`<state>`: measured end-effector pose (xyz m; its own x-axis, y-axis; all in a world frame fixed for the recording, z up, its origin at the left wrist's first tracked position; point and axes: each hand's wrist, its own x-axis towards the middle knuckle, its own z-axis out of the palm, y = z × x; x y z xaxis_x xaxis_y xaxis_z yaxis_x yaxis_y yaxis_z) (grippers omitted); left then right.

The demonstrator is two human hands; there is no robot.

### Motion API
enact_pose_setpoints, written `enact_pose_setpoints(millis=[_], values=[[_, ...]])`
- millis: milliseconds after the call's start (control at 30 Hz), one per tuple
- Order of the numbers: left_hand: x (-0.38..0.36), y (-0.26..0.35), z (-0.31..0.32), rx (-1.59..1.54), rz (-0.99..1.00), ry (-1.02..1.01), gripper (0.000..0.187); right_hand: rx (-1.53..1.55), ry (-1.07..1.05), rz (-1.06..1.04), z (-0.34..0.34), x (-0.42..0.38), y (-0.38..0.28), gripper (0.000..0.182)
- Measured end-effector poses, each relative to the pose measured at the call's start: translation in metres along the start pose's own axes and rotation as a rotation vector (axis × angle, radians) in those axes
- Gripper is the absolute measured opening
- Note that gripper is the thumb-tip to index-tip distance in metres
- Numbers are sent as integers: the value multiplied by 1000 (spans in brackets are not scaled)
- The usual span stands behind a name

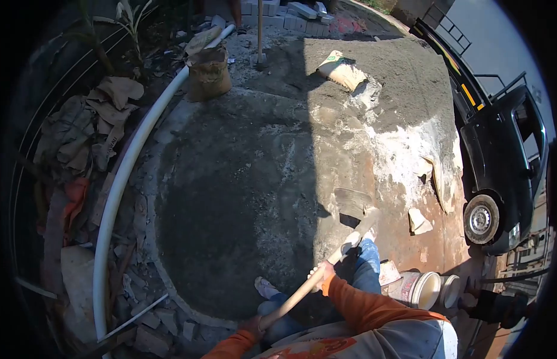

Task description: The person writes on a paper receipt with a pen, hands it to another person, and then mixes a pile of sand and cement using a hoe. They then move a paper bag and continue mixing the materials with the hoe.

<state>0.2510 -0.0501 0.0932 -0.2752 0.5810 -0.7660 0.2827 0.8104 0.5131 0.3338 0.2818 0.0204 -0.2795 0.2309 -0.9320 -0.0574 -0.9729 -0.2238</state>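
Observation:
Both my hands are closed around the long wooden handle of a hoe (299, 296). My left hand (252, 327) grips it near its butt end, low in the view. Farther up the shaft, toward the head, is my right hand (322, 277), below an orange sleeve. The hoe's mortar-caked blade (353, 202) is by my right foot, over the sunlit part of the floor. Dark grey, damp-looking mix (206, 221) spreads over the shaded ground ahead and to the left.
A white pipe (124, 173) curves along the left edge beside rubble and crumpled paper sacks (114, 113). An upright paper sack (209, 75) stands behind. White powder (401, 155) and a torn bag (343, 72) lie on the right. Buckets (427, 290) and a dark vehicle (500, 173) border that side.

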Motion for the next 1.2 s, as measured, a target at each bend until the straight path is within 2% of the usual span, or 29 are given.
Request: enact_pose_setpoints(millis=[67, 100, 133, 167, 200, 267, 300, 333, 367, 400, 467, 500, 567, 600, 667, 767, 867, 900, 967, 1067, 1133, 1200], values=[[11, 3, -5, 200, 164, 308, 43, 37, -127, -9, 36, -45, -35, 13], [12, 10, -11, 202, 185, 323, 43, 21, -182, -56, 48, -68, -50, 16], [16, 21, -19, 232, 222, 425, 42, 2, -237, -107, 59, -92, -66, 19], [19, 31, -24, 258, 257, 525, 41, 5, -225, -153, 67, -118, -79, 19], [25, 37, -24, 256, 275, 538, 41, -17, -209, -143, 71, -133, -93, 24], [39, 42, -30, 195, 448, 759, 40, -148, -298, -202, 82, -182, -114, 26], [37, 46, -41, 204, 449, 781, 40, -143, -314, -224, 86, -204, -124, 27], [35, 50, -52, 205, 390, 695, 39, -141, -335, -243, 91, -219, -136, 28], [36, 56, -64, 201, 328, 612, 38, 11, -337, -365, 96, -226, -149, 28], [39, 58, -76, 203, 320, 638, 38, 168, -334, -480, 97, -228, -165, 29], [41, 51, -99, 263, 194, 513, 31, 272, -257, -553, 68, -188, -210, 30], [32, 56, -114, 267, 179, 519, 31, 249, -238, -522, 57, -162, -213, 33], [23, 80, -157, 358, 76, 299, 33, 223, 82, -587, 39, -104, -217, 28], [30, 84, -170, 362, 51, 319, 33, 232, 257, -632, 40, -78, -216, 28], [40, 93, -195, 296, -18, 200, 29, 152, 392, -335, 13, -10, -227, 34], [57, 169, -290, 382, -55, 201, 25, -130, 421, -162, 15, 44, -263, 35], [81, 269, -365, 497, -17, 134, 26, -675, 431, -224, 37, 79, -303, 36], [102, 279, -378, 525, 30, 164, 33, -869, 432, -250, 40, 90, -314, 36], [122, 322, -409, 585, 31, 142, 32, -1152, 422, -292, 48, 108, -334, 38], [154, 354, -438, 660, 64, 67, 34, -1332, 432, -343, 49, 127, -355, 40], [162, 389, -455, 531, 70, 65, 36, -1376, 447, -379, 49, 139, -368, 41], [175, 424, -468, 550, 90, 43, 40, -1360, 481, -424, 52, 149, -382, 43]])
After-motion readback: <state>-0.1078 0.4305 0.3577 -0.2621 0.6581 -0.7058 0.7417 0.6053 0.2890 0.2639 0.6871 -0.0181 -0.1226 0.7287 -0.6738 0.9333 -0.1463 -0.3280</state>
